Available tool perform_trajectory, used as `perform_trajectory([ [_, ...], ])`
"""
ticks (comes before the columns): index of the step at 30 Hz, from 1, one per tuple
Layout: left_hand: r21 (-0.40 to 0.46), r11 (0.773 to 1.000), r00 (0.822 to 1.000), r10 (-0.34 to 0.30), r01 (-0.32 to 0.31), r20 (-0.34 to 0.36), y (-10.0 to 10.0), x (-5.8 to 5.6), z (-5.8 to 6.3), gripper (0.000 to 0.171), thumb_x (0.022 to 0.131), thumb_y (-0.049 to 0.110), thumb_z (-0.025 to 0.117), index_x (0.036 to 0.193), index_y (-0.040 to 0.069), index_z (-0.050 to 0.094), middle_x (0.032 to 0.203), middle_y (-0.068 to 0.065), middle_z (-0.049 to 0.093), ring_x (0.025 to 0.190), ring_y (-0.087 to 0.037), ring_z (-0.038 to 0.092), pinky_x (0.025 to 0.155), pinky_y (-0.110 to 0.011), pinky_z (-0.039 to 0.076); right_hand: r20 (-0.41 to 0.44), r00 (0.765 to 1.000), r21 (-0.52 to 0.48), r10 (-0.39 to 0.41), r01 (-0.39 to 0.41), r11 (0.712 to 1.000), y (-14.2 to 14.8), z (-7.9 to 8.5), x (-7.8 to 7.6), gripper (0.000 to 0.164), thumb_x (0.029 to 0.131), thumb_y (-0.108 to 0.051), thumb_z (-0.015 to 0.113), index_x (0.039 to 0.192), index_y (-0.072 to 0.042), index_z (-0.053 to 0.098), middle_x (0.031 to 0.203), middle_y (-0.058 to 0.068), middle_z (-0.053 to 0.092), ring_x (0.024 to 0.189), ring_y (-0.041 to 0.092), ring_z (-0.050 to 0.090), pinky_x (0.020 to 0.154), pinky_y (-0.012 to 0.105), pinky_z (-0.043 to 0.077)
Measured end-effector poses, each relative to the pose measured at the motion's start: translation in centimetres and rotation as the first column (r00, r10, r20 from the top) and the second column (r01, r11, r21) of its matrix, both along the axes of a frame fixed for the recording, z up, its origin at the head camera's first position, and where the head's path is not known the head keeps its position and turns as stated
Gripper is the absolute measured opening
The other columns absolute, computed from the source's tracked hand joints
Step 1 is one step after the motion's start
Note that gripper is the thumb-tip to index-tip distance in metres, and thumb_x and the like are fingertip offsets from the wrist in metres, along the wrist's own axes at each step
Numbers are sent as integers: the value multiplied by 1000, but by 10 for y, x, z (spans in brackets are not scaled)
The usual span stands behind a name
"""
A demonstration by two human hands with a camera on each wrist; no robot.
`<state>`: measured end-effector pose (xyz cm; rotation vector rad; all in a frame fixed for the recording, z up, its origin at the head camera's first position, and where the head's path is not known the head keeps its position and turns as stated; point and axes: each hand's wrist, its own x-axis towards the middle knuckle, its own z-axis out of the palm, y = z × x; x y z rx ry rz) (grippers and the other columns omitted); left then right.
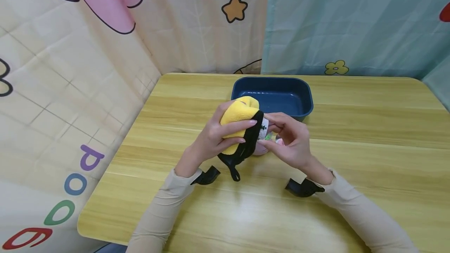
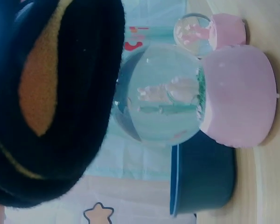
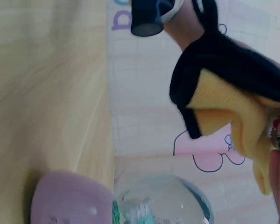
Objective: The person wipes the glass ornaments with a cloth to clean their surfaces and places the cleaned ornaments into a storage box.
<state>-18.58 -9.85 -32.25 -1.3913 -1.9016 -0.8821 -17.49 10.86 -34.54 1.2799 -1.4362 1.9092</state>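
My left hand (image 1: 212,134) grips a yellow plush cloth (image 1: 233,116) with a wide black border and a black hanging loop. The cloth is bunched around a small white object (image 1: 263,128) with a green tree design. My right hand (image 1: 291,141) pinches the part of it that sticks out on the right; the rest is hidden in the cloth. Below and behind the hands a large snow globe (image 2: 238,98) with a pink base and a white figure inside stands upright. Beside it is a smaller pink snow globe (image 2: 228,30), mostly covered by my right hand in the head view.
A dark blue rectangular basin (image 1: 281,102) stands on the wooden table (image 1: 140,190), just beyond the hands. Printed curtains (image 1: 197,30) hang behind the table and along its left side. Black mounts sit at both wrists.
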Motion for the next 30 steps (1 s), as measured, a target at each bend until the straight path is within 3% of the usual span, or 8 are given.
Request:
perform_trajectory([
  [3,-18,1000,1000,14,-14,4,-1,-2,-5,37,91,37,49,107,7,64,123,-21,39,116,-33,44,97,-37,47,164,986,37,2,-9,999,2,-3,4,44,74,1,74,115,4,60,112,2,66,90,9,66,77,20,55],
  [8,-60,998,1000,16,-18,-20,-1,-6,-17,36,90,37,52,107,9,66,124,-20,40,116,-32,46,96,-36,49,382,923,111,-42,-1,994,8,-9,9,46,73,14,69,111,-11,62,103,-4,66,86,6,66,75,18,55],
  [15,-84,996,1000,12,-14,-22,1,-10,-26,34,88,37,57,108,11,67,125,-19,39,117,-32,46,96,-37,49,546,827,242,-133,-4,970,16,-11,9,43,76,10,67,107,-20,63,100,-9,66,84,3,66,75,16,54],
  [18,-84,996,1000,22,-24,-21,0,-10,-27,35,88,37,56,107,11,67,125,-19,39,116,-32,46,95,-37,50,575,804,279,-151,-19,960,16,-9,8,40,78,8,67,105,-21,62,100,-10,65,84,2,66,76,16,54],
  [24,-66,997,999,35,-36,-10,1,-11,-28,38,89,40,51,106,10,66,124,-20,39,115,-32,47,94,-38,50,570,810,278,-137,-33,960,16,-8,8,40,77,7,68,104,-21,60,100,-10,64,84,2,66,77,17,54],
  [30,-50,999,1000,11,-12,-17,3,-12,-27,37,91,39,49,107,10,65,123,-20,39,113,-31,47,93,-38,50,500,861,253,-99,-35,967,17,-10,8,45,74,11,70,106,-18,59,101,-9,63,83,2,65,75,18,55],
])
